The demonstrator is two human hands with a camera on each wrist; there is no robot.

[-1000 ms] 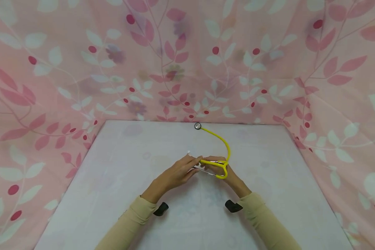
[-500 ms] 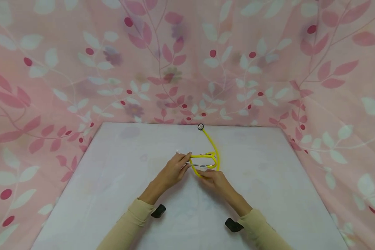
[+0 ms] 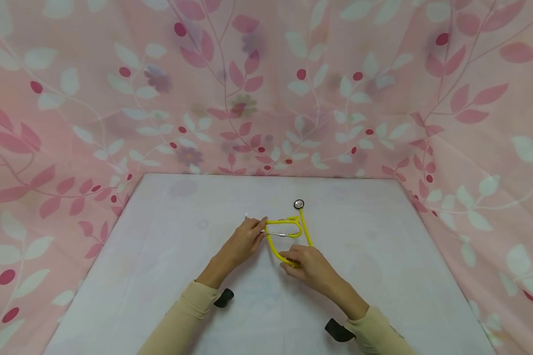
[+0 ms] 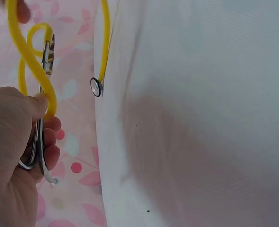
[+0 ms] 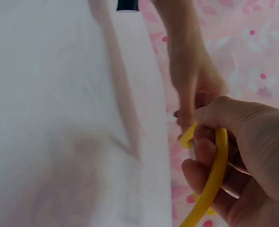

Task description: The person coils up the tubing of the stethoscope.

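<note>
- Stethoscope (image 3: 306,229), folded and held up over the middle of the tabletop (image 3: 395,276), spans your left hand (image 3: 243,240) and your right hand (image 3: 313,266).
- Your left hand is closed around it: the thumb presses over the yellow tube (image 4: 29,54) and the fingers curl round the metal ear tubes (image 4: 40,142).
- A pale ear tip (image 4: 55,180) pokes out past those fingers in your left wrist view.
- Your right hand grips the yellow tube nearer to you, with thumb and curled fingers, apart from your left.
- Between your two grips the tube sags in a curve; beyond your right hand it runs away from you to the round chest piece (image 3: 299,203), dark-rimmed with a light face.
- Whether the chest piece touches the tabletop, you cannot tell.
- The yellow fork (image 3: 298,222) sits just to the right of your left hand.
- A black device (image 3: 224,298) shows beside your left beige sleeve (image 3: 177,318).
- Pink cloth (image 3: 266,74) printed with leaves rises behind the tabletop and along both its sides.
</note>
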